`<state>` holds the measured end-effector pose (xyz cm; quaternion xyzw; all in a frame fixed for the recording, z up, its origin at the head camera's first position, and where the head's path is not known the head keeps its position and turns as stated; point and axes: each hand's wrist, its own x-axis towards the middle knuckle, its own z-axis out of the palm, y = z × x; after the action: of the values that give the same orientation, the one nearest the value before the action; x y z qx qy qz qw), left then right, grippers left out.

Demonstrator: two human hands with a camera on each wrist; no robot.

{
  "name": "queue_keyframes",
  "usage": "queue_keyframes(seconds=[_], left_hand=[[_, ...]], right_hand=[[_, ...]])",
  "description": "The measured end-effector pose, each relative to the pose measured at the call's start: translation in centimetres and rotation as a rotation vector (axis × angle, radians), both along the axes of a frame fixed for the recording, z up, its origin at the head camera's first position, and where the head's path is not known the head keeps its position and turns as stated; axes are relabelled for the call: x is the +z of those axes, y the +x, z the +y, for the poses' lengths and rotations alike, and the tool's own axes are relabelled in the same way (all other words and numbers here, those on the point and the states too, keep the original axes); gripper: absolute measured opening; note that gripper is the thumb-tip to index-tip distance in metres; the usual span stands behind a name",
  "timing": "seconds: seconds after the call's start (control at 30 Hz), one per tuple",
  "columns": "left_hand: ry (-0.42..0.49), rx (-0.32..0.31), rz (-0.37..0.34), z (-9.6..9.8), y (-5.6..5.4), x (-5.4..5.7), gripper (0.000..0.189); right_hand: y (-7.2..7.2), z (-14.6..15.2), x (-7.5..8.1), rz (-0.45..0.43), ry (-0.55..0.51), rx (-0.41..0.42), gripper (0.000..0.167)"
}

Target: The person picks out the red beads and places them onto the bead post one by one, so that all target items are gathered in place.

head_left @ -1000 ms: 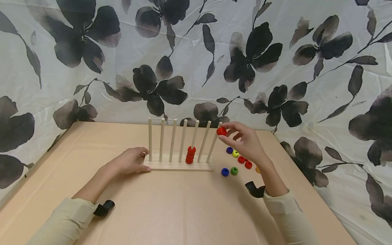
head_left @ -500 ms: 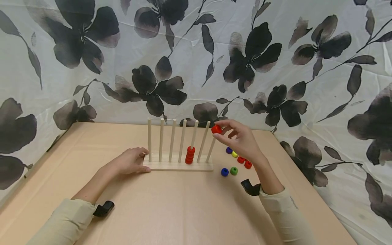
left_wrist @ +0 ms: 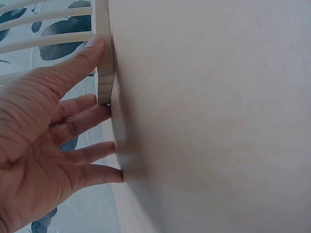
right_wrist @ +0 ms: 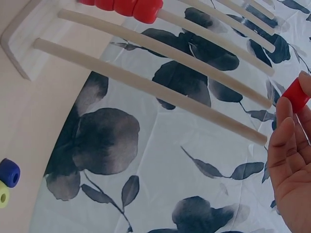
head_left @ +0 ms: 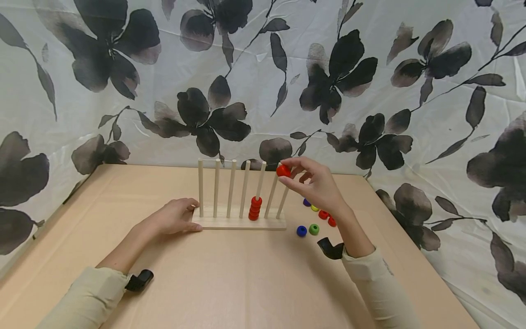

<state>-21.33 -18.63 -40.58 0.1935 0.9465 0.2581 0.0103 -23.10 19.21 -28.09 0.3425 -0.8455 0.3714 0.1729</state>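
Observation:
A wooden peg rack [head_left: 230,222] with a row of upright pegs stands on the table. Several red beads [head_left: 255,208] are stacked on its fifth peg from the left. My left hand [head_left: 176,216] holds the base's left end, the thumb at the front edge and the fingers round the end and behind, as the left wrist view shows. High at the rack's right side, my right hand [head_left: 312,183] pinches one red bead [head_left: 283,170] between thumb and fingertips. The bead overlaps the top of the sixth peg in the head view; the right wrist view has it close beyond the peg tips.
Loose beads lie right of the rack: a blue bead [head_left: 302,231], a green bead [head_left: 314,229], red ones [head_left: 323,214], a yellow one and a purple-blue one, partly hidden by the right hand. A floral cloth [head_left: 263,82] hangs behind the table [head_left: 230,274].
My right hand has moved left and slightly up with the red bead, from the rightmost peg to the sixth. The left hand and the rack have stayed in place.

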Motion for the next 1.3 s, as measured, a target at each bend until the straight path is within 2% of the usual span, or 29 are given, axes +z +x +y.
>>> queue_keyframes(seconds=[0.43, 1.3], left_hand=[[-0.002, 0.001, -0.007, 0.0, -0.2, -0.1, 0.070], [-0.004, 0.007, -0.017, -0.1, -0.2, 0.1, 0.071]], right_hand=[[-0.7, -1.5, 0.3, 0.034, -0.060, 0.056, 0.042], [-2.2, -3.7, 0.2, 0.049, -0.002, 0.085, 0.041]])
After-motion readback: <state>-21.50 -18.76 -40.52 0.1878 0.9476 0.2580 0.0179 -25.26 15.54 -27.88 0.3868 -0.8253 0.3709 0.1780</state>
